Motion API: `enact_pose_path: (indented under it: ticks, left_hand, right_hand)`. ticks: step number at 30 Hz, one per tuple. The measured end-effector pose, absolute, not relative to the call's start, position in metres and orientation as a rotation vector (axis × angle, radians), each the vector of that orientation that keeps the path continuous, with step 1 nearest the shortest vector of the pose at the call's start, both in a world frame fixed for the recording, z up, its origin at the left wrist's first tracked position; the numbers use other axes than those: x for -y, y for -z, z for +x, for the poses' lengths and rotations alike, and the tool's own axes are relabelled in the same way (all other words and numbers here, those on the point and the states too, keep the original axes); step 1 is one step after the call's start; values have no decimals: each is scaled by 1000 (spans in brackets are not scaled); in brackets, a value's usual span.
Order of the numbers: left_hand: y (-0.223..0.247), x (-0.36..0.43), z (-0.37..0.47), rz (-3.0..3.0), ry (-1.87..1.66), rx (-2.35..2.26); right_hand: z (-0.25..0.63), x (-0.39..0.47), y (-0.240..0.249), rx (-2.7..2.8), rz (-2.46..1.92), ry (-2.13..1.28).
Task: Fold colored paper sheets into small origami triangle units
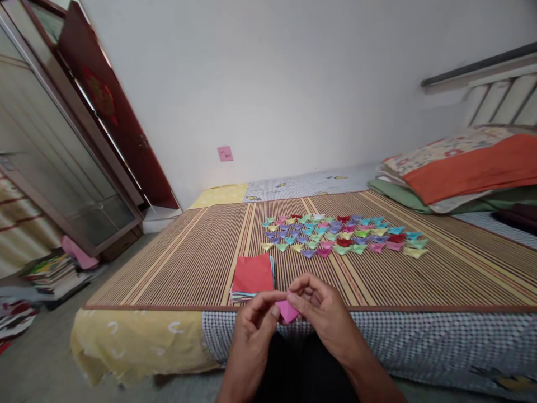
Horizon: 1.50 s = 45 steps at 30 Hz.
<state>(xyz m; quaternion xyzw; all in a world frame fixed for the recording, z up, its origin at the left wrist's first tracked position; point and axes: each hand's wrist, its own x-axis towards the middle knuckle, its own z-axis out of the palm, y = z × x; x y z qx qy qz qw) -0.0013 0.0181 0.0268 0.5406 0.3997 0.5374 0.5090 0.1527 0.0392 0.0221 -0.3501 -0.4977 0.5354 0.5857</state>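
Observation:
A small folded piece of pink paper [287,312] is held between my two hands, just in front of the bed's near edge. My left hand [257,324] pinches its left side between thumb and fingers. On the upper right, my right hand [318,307] grips it with thumb and forefinger. Just beyond my left hand lies a stack of square coloured paper [253,273], a red sheet on top. Farther back, rows of small folded paper boats [335,235] in many colours spread over the striped mat [188,252].
Folded bedding [470,162] is piled at the right end of the bed. A pink note [225,154] is stuck to the white wall. On the left stand a dark red door [104,106], a glass-fronted cabinet [62,140] and a pile of books [50,274] on the floor.

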Motion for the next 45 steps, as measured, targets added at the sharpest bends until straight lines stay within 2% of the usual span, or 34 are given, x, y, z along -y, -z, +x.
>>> enact_pose_path:
  ticks: [8,14,20,34,45]
  left_hand:
    - [-25,-22,-6,1208,-1334,-885]
    - [-26,-22,-9,1168,-1393,-918]
    - [-31,-19,-7,1179,-1410,-932]
    - [-36,-16,-11,1373,-1406,-937]
    - [-32,-14,-9,1399,-1487,-980]
  right_hand:
    - [153,-27,-32,1242,-733,-1193]
    - [161,-19,-40,1536,-847,-864]
    - [157,-18,-39,1557,-821,-722]
    - [162,-19,-38,1528,-771,-910]
    - [152,-16,-39,1555,-747,-650]
